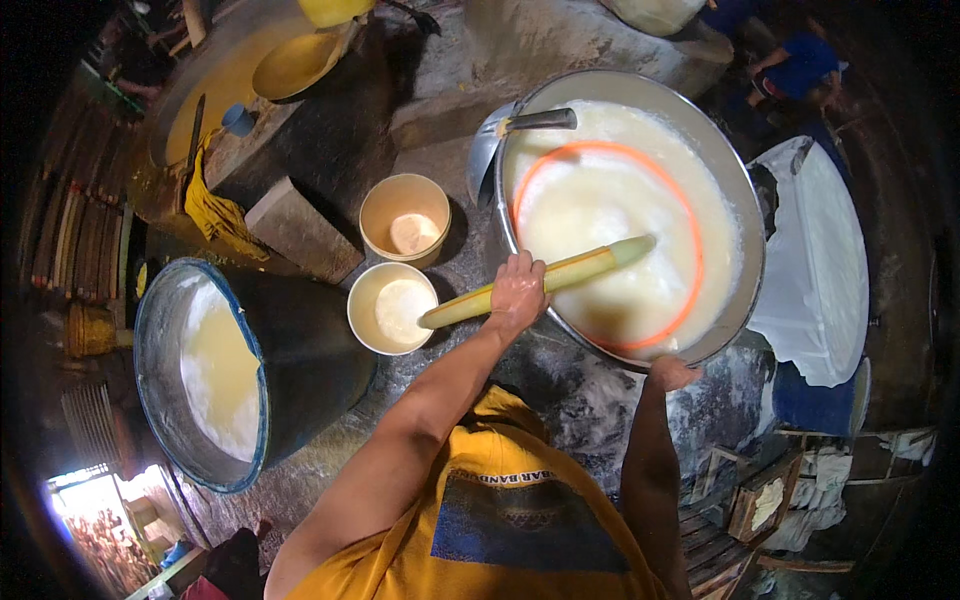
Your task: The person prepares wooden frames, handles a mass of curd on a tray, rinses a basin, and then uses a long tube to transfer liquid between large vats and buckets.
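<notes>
My left hand (pixel 517 289) is wrapped around a thick yellow-green pole (pixel 589 268), possibly bamboo. One end of the pole reaches over a large metal-rimmed vat (pixel 637 82) of milky liquid (pixel 600 199); the other overlaps the mouth of a cream bucket (pixel 360 330). Inside the vat an orange hoop (pixel 701 255) lies in the liquid, around a frothy patch. At the vat's near rim is my right hand (pixel 673 373), touching it; its fingers are mostly hidden. A metal scoop (pixel 486 154) with a dark handle hangs over the vat's left rim.
Left stands a tall dark barrel (pixel 319 360) of pale liquid. Another cream bucket (pixel 405 187) sits beyond the nearer one. A concrete block (pixel 304 229) and yellow cloth (pixel 214 214) lie farther left. White cloth (pixel 814 262) covers something right of the vat. A person in blue (pixel 802 67) is behind.
</notes>
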Tool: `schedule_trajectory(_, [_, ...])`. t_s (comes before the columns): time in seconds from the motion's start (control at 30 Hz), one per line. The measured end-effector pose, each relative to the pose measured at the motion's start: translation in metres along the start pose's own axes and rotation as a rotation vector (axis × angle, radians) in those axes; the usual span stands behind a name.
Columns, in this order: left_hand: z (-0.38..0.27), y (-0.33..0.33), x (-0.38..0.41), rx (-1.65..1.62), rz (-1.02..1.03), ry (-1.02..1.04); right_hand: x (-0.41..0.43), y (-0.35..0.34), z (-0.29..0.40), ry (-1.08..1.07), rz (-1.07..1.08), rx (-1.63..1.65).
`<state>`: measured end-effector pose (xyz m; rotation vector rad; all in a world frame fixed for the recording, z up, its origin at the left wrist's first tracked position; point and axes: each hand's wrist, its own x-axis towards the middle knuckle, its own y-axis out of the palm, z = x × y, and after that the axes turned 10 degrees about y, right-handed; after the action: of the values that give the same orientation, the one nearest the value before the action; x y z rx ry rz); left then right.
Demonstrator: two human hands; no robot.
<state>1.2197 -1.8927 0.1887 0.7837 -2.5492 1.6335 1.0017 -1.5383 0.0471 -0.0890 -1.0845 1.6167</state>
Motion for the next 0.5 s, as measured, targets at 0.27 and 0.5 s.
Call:
schedule_trajectory(0.27, [-0.016,-0.001,0.007,0.041,-0.037,0.056,0.029,0.059,-0.031,-0.089,0.031,0.062])
schedule_trajectory(0.5, [-0.007,0.001,0.003,0.058,-0.037,0.041,0.012,0.024,-0.020,-0.134,0.176,0.184])
